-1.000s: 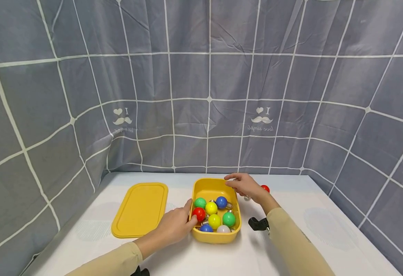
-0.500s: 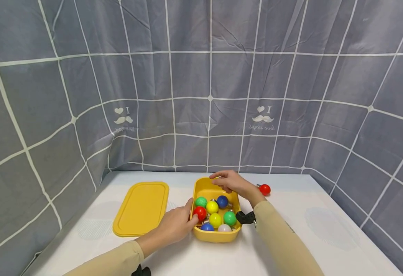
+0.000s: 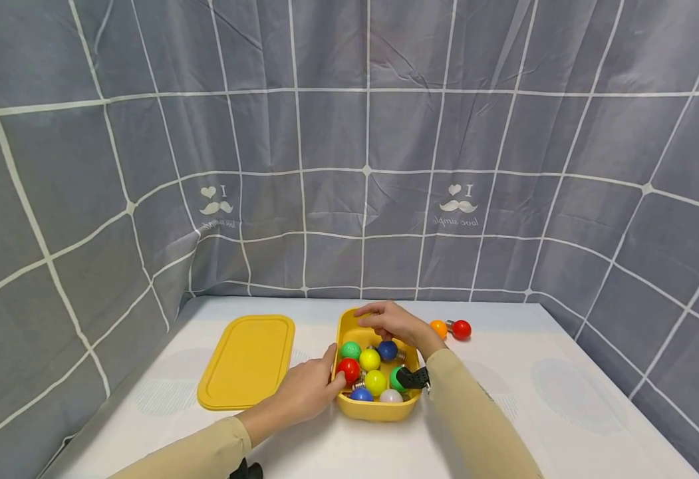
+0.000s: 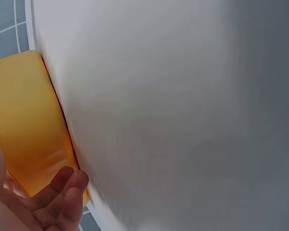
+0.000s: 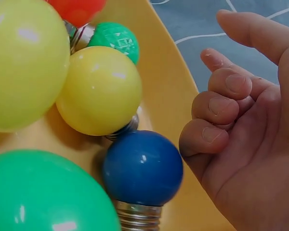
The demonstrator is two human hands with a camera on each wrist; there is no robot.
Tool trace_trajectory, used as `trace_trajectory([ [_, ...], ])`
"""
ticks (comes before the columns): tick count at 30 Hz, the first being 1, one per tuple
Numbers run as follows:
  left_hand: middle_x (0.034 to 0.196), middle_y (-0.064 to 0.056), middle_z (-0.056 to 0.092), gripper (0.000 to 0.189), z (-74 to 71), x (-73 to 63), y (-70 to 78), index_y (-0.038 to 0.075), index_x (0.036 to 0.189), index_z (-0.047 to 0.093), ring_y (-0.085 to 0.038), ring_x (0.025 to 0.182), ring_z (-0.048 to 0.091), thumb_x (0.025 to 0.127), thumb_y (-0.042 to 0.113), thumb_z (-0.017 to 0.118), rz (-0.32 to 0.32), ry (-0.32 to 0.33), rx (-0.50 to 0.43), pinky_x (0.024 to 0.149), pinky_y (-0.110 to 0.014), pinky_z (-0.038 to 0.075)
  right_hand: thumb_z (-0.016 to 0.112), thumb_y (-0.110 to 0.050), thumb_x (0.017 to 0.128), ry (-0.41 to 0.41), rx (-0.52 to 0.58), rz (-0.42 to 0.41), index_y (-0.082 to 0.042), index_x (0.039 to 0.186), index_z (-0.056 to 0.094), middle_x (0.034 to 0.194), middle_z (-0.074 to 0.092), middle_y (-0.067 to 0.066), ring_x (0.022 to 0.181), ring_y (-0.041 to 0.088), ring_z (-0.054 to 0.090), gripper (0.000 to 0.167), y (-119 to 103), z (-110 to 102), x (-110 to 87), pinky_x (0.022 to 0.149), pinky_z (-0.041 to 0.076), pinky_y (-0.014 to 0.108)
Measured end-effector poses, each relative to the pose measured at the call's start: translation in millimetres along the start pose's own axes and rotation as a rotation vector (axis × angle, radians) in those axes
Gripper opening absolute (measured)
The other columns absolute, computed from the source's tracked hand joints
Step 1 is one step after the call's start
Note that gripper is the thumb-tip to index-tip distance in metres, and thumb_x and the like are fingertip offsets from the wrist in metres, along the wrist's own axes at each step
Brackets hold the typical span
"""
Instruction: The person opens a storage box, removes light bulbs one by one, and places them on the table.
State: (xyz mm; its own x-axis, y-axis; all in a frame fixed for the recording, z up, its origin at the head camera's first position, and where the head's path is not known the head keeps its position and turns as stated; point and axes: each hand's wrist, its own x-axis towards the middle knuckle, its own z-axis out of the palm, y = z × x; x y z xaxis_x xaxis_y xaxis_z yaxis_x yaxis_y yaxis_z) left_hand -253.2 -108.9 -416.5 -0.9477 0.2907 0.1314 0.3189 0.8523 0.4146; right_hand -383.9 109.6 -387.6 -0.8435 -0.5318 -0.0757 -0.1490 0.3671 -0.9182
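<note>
A yellow plastic box (image 3: 376, 411) with several coloured light bulbs stands in front of me in the head view. My left hand (image 3: 306, 391) holds the box's left wall, thumb over the rim close to a red bulb (image 3: 348, 369); in the left wrist view its fingers (image 4: 72, 199) lie by the outer wall. Over the box's far end is my right hand (image 3: 394, 320), with nothing in its loosely bent fingers. The right wrist view has it beside a blue bulb (image 5: 143, 168), a yellow bulb (image 5: 100, 90) and a textured green bulb (image 5: 118, 41).
The yellow lid (image 3: 246, 362) lies flat on the white table (image 3: 541, 426), left of the box. An orange bulb (image 3: 439, 328) and another red bulb (image 3: 461, 330) lie right of the box. A grey checked curtain (image 3: 331, 199) closes off the back and sides.
My right hand has moved left from the box's right rim to over its far end. The orange bulb on the table has come into sight behind it. My left hand stays put.
</note>
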Motion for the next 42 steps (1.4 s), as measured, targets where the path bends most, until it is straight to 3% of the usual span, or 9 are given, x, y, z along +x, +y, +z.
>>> trace_trajectory([
  [16,0.056,0.005,0.045,0.069,3.2,-0.8,-0.2,-0.002,0.153,0.038,-0.013,0.045,0.041,0.098,0.038,0.05,0.0,-0.002,-0.006,0.045,-0.026,0.031,0.067,-0.025,0.095,0.03,-0.015,0.027,-0.008,0.128,0.069,0.059,0.036,-0.002,0.053,0.015,0.033,0.037,9.9,3.5,7.7,0.055,0.035,0.025],
  [25,0.057,0.005,0.045,0.069,3.9,-1.8,-0.2,-0.001,0.153,0.037,-0.012,0.045,0.041,0.098,0.038,0.05,0.006,-0.001,-0.008,0.045,-0.026,0.033,0.072,-0.031,0.091,0.043,-0.105,0.047,-0.014,0.12,0.074,0.062,0.039,-0.002,0.056,0.018,0.036,0.034,16.1,7.7,9.0,0.058,0.034,0.027],
  [28,0.056,0.005,0.045,0.069,3.4,-1.8,0.0,-0.001,0.153,0.037,-0.012,0.045,0.04,0.098,0.038,0.05,0.012,0.007,-0.004,0.045,-0.026,0.032,0.073,-0.032,0.089,0.044,-0.127,0.051,-0.016,0.117,0.075,0.07,0.05,-0.005,0.063,0.018,0.043,0.032,17.1,9.6,9.8,0.062,0.037,0.026],
  [33,0.056,0.005,0.044,0.069,2.6,-1.7,0.1,-0.001,0.153,0.037,-0.013,0.045,0.04,0.098,0.038,0.05,0.01,0.009,-0.001,0.045,-0.025,0.031,0.075,-0.034,0.086,0.015,-0.155,0.067,-0.015,0.112,0.077,0.098,0.07,-0.001,0.08,0.018,0.053,0.032,17.7,12.0,11.4,0.072,0.044,0.027],
  [37,0.057,0.004,0.045,0.069,1.7,-2.0,0.0,-0.002,0.153,0.038,-0.013,0.046,0.041,0.098,0.038,0.05,0.013,0.018,0.008,0.045,-0.026,0.031,0.074,-0.033,0.087,-0.02,-0.147,0.075,-0.013,0.112,0.078,0.094,0.07,0.005,0.072,0.018,0.052,0.032,17.6,12.8,12.4,0.068,0.044,0.026],
  [42,0.056,0.004,0.045,0.069,1.0,-1.8,-0.4,-0.002,0.152,0.038,-0.013,0.045,0.04,0.097,0.038,0.05,0.014,0.021,-0.003,0.044,-0.026,0.031,0.073,-0.033,0.087,-0.033,-0.158,0.081,-0.013,0.111,0.078,0.095,0.071,0.0,0.074,0.017,0.054,0.032,18.2,14.3,13.7,0.069,0.046,0.025],
])
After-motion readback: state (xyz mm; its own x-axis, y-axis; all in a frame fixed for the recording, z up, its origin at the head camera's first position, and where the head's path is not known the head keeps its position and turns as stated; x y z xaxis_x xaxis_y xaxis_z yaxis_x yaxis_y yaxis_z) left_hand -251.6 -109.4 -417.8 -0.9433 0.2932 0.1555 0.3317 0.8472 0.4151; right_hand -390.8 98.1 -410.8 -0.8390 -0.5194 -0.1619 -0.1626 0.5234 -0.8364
